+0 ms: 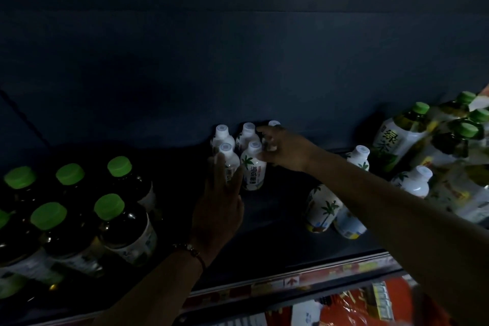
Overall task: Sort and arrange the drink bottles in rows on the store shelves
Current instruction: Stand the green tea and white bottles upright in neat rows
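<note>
A cluster of small white bottles with palm-tree labels [253, 167] stands at the back middle of the dark shelf [277, 219]. My left hand [219, 209] reaches up with straight fingers that touch the front-left bottle [229, 159] of the cluster. My right hand [287, 151] comes in from the right and curls round the back-right white bottle [274, 124]; only its cap and a bit of its body show. Several more white bottles [324, 206] stand loose to the right, under my right forearm.
Dark bottles with green caps [124, 222] fill the shelf's left side. Green tea bottles [397, 137] are bunched and leaning at the far right. A price strip [277, 284] runs along the shelf's front edge, with red packages [370, 307] on the level below.
</note>
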Motion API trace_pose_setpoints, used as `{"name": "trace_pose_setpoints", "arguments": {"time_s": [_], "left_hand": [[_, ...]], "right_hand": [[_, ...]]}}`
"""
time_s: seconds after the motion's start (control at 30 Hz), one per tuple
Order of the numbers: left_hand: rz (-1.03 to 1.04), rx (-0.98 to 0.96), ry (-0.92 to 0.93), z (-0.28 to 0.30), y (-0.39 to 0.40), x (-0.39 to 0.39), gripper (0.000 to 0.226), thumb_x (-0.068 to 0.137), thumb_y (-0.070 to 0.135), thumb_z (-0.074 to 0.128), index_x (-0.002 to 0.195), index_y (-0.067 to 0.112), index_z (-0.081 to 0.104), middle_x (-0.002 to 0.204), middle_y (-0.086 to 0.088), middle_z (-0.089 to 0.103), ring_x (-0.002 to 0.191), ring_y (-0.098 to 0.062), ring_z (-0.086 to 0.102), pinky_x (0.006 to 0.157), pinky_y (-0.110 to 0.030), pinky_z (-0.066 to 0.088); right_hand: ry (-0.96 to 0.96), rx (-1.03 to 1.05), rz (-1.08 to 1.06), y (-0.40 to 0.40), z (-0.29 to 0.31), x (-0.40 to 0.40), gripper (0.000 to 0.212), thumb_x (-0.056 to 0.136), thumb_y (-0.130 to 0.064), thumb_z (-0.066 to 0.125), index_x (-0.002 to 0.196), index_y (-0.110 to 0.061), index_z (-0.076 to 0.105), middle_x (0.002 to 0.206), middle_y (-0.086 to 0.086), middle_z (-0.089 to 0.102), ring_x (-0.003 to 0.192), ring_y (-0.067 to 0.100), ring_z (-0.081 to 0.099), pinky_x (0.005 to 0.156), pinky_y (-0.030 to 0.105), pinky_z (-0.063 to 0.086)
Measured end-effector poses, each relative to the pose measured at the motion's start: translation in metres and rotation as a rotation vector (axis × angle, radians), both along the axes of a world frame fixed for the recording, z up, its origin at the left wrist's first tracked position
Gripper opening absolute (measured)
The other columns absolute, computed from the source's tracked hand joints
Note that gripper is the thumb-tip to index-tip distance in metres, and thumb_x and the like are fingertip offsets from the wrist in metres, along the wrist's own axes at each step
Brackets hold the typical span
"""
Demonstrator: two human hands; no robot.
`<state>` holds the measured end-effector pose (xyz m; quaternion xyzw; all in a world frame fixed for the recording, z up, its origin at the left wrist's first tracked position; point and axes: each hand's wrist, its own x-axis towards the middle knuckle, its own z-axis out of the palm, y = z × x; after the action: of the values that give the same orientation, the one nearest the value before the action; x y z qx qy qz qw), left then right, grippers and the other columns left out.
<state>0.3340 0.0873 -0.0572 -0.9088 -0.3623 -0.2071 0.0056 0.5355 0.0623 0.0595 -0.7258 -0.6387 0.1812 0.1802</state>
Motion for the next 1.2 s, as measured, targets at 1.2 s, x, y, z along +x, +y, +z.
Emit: {"name": "trace_pose_setpoints", "arguments": {"time_s": [1.2], "left_hand": [[-0.042, -0.041, 0.135, 0.013, 0.004, 0.047, 0.085, 0.08, 0.026, 0.064, 0.155, 0.022, 0.025, 0.16, -0.016, 0.022, 0.146, -0.039, 0.022, 0.115, -0.053, 0.022]], "right_hand": [[0.191, 0.117, -0.104, -0.001, -0.029, 0.053, 0.041, 0.075, 0.009, 0.055, 0.077, -0.029, 0.07, 0.095, 0.005, 0.07, 0.089, 0.021, 0.067, 0.079, 0.041, 0.056]]}}
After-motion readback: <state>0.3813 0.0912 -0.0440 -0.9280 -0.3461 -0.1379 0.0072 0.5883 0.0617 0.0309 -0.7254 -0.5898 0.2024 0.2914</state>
